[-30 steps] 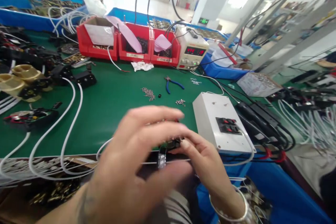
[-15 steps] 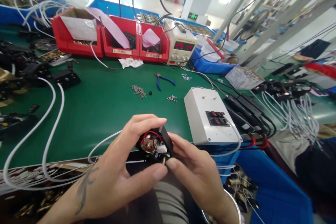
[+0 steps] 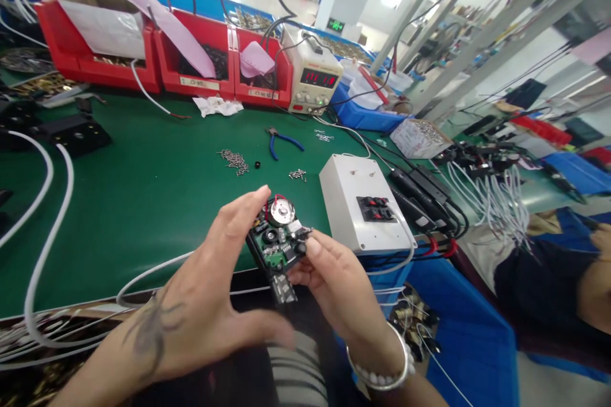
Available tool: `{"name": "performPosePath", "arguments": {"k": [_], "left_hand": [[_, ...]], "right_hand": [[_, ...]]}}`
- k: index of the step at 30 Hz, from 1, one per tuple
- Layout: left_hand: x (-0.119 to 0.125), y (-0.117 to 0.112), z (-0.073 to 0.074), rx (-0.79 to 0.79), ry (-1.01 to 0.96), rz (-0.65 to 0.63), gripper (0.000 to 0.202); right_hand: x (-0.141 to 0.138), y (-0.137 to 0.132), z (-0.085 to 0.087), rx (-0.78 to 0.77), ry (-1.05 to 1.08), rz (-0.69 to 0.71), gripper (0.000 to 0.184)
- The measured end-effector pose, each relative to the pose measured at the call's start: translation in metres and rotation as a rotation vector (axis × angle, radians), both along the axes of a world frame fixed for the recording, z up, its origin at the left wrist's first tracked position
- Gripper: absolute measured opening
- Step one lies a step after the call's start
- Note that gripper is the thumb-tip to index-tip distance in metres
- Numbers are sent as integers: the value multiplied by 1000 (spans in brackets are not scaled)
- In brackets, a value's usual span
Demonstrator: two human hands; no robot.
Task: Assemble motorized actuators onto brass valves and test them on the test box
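Our left hand [image 3: 205,289] has spread since the earlier frame, fingers [image 3: 241,211] wide, contact unclear; our right hand [image 3: 338,286] pinches the board [image 3: 274,259], left of the box [image 3: 344,203]. We should keep it level, pinching lightly.

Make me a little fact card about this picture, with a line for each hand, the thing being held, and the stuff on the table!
Left hand: spread open beside the circuit unit; whether its fingertips touch is unclear
Right hand: pinching the unit's right side
Held thing: dark casing, green board, round metal part, red wire
Table: green
Tool: blue-handled pliers
Small bits: metal pieces in piles
Right of the hands: white switch box
Back: red bins
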State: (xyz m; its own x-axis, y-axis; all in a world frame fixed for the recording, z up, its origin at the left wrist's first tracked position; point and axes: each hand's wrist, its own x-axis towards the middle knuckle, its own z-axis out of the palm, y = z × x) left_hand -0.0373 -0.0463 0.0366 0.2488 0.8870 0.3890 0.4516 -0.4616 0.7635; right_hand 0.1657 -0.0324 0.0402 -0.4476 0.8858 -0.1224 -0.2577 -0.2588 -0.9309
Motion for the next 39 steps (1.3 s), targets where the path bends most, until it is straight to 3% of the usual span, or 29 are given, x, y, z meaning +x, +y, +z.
{"name": "performPosePath", "arguments": {"k": [3,4,6,7,8,12,14,16,19,21,25,28,30,32,33,36,39], "left_hand": [[9,1,-4,69,-6,112,81],[11,0,-4,64,-32,120,78],[14,-3,-1,57,-83,122,77],[15,-4,1,54,-107,120,77],[15,-6,2,47,-131,108,78],[16,-9,3,-35,-229,91,78],[15,-9,3,-164,-376,79,77],[15,-7,6,-374,-658,18,68],[16,-1,13,-692,-1118,-77,44],[17,4,19,-808,-1285,-107,38],[19,11,23,-874,-1421,-157,38],[21,11,20,-865,-1435,-204,40],[22,9,16,-795,-1339,-174,41],[24,4,12,-627,-1095,-47,39],[25,2,9,-494,-932,44,50],[28,-6,1,-86,-496,236,108],[27,-10,-7,41,-339,212,118]], "right_hand": [[30,33,16,296,-364,89,42],[45,50,23,444,-540,4,36],[76,91,35,719,-840,-350,32],[90,113,39,789,-970,-441,31],[103,133,41,788,-1068,-439,28],[126,184,32,509,-1108,-93,26],[126,191,26,463,-1079,-102,22],[123,193,23,447,-1062,-129,17],[118,189,26,458,-1062,-142,13],[111,179,32,541,-1093,-220,13],[90,133,40,752,-990,-457,18],[68,84,42,688,-720,-423,19],[54,55,40,547,-524,-283,22],[40,33,34,362,-323,-98,35],[34,25,30,266,-226,-10,43],[18,11,17,44,-12,143,60],[9,6,9,-26,83,157,46]]}}
